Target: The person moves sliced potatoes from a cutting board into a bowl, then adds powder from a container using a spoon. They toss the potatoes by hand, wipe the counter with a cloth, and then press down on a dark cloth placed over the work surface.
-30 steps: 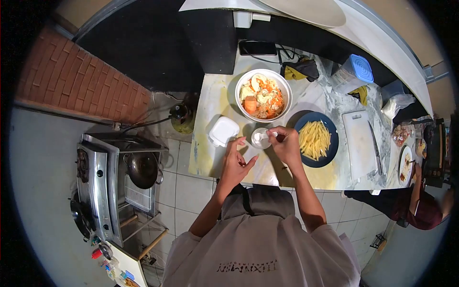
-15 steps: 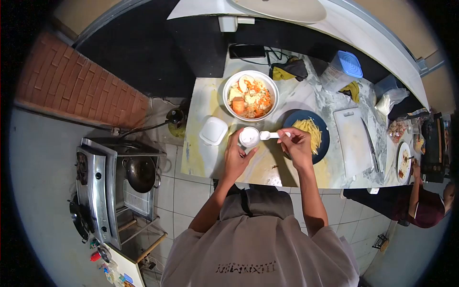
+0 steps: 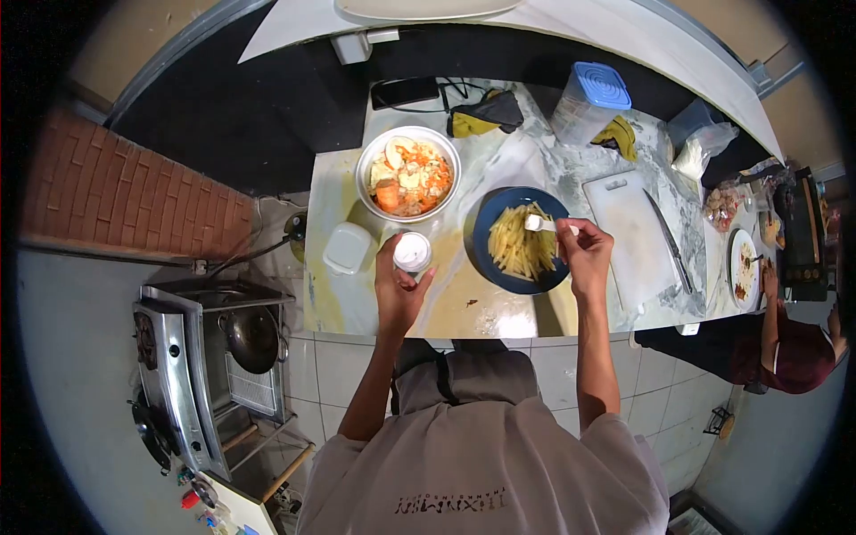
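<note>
My left hand (image 3: 401,287) is wrapped round a small white jar (image 3: 412,253) with white contents, near the front of the counter. My right hand (image 3: 585,257) pinches a white measuring spoon (image 3: 538,223) by its handle. The spoon's bowl hangs over the pale cut strips (image 3: 517,242), which look like potato, in a dark blue bowl (image 3: 482,234). A white square lid (image 3: 349,249) lies left of the jar. Behind the jar stands a white bowl (image 3: 363,183) of orange and pale chopped food.
Right of the blue bowl lie a white cutting board (image 3: 624,236) and a knife (image 3: 669,241). A blue-lidded container (image 3: 593,102) stands behind, with a phone (image 3: 406,93) at the back left. Another person (image 3: 785,352) is at the far right by a plate (image 3: 742,267).
My right hand has carried the measuring spoon away from the jar to over the pale strips. The whole view has shifted, with the counter things now further left. My left hand still holds the jar.
</note>
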